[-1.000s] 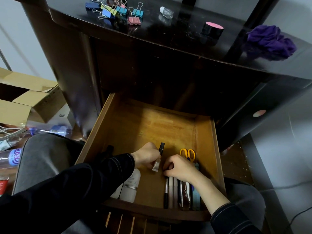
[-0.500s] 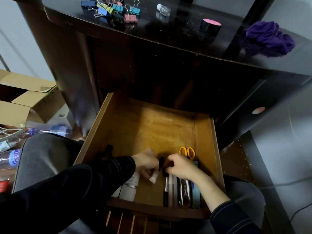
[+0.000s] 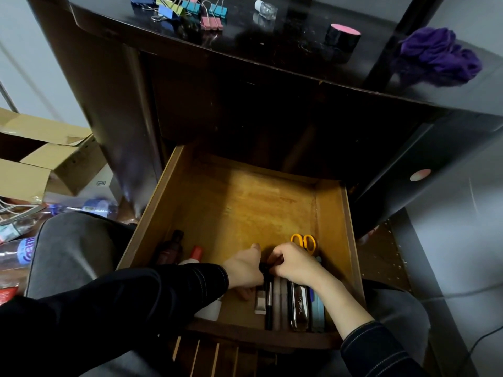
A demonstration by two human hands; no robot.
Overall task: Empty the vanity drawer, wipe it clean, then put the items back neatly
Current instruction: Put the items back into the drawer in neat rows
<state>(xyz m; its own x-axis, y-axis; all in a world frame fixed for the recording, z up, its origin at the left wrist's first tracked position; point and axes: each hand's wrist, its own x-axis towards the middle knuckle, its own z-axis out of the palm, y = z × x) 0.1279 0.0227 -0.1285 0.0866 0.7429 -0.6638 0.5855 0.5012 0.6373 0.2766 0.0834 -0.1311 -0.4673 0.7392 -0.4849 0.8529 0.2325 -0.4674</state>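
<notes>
Clear tube [image 3: 260,302] now down beside the pens [image 3: 277,303] in the drawer [image 3: 330,227], my left hand [image 3: 245,270] and right hand [image 3: 295,265] pinching its cap

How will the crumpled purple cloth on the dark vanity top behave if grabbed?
The crumpled purple cloth lies bunched in soft folds, so it is probably floppy and will sag from a pinch. It looks light; a push across the glossy dark vanity top would likely just bunch it further.

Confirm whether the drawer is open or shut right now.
Open. The drawer is pulled well out of the vanity, its wooden floor exposed, with pens and scissors lying at its front right.
</notes>
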